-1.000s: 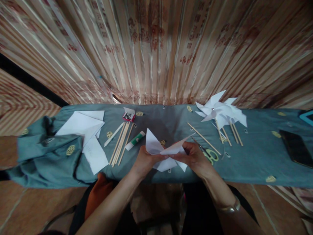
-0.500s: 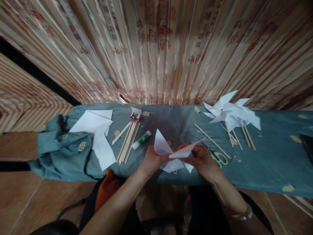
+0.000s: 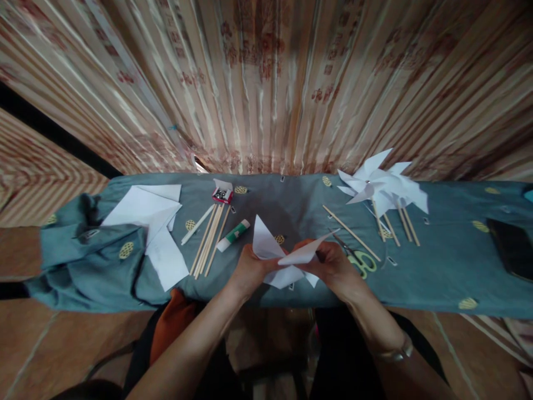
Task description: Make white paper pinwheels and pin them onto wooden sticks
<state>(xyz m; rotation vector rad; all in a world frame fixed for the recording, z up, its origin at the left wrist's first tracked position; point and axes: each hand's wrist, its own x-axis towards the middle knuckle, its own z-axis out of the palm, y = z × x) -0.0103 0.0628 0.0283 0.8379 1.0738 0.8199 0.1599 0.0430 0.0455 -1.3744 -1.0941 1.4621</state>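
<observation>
Between my two hands, near the front edge of the cloth-covered table, is a white paper pinwheel (image 3: 266,240) with its flaps bent up and out. My left hand (image 3: 250,266) is closed on its left side, thumb pointing inward. On the other side my right hand (image 3: 333,261) pinches the paper, its fingertips partly hidden behind a raised flap. Just right of that hand lie green-handled scissors (image 3: 363,262) and a single wooden stick (image 3: 352,233). A glue stick (image 3: 233,235) with a green label rests left of the pinwheel.
Further left lie several wooden sticks (image 3: 211,239), an open red box of small metal pieces (image 3: 222,193), a thin white stick (image 3: 197,225) and white paper sheets (image 3: 166,261). Finished-looking pinwheels on sticks (image 3: 383,186) sit at back right. A dark phone (image 3: 510,247) lies far right.
The whole view has shifted, so the table's things sit slightly further left and more of the phone shows. Both hands keep their hold on the paper pinwheel, which looks nearly the same.
</observation>
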